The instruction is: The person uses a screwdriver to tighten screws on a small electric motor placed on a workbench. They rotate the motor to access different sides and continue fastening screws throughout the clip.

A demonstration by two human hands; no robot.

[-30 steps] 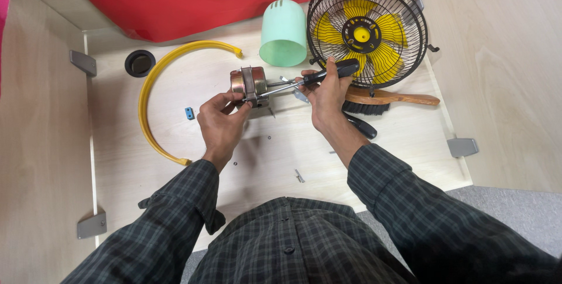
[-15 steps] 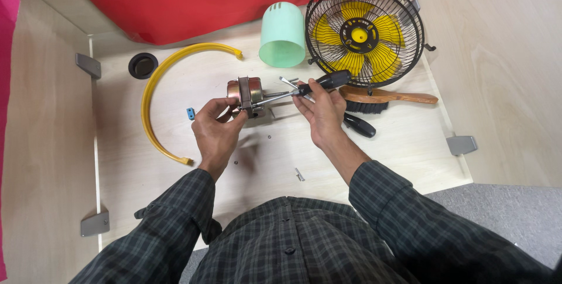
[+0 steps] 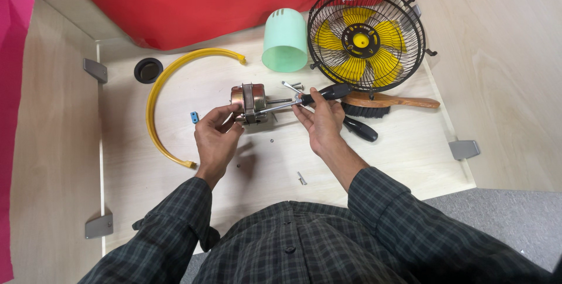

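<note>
Right now my left hand (image 3: 215, 135) grips a small copper-coloured fan motor (image 3: 250, 103), fingers closed round its near side and holding it just above the worktop (image 3: 175, 167). My right hand (image 3: 321, 119) is clamped on a black-handled screwdriver (image 3: 304, 99), whose metal shaft runs left to meet the motor's right face. A second black-handled tool (image 3: 360, 129) lies just right of that hand, with a wooden brush (image 3: 386, 102) beyond it. Farther off, a black wire fan cage with yellow blades (image 3: 366, 38) stands at the far right, and a pale green motor cover (image 3: 285, 41) sits beside it. To the left a curved yellow trim ring (image 3: 161, 100) arcs across the worktop, near a small blue clip (image 3: 194, 117) and a black round cap (image 3: 148, 70). Loose screws (image 3: 301, 177) lie near me.
</note>
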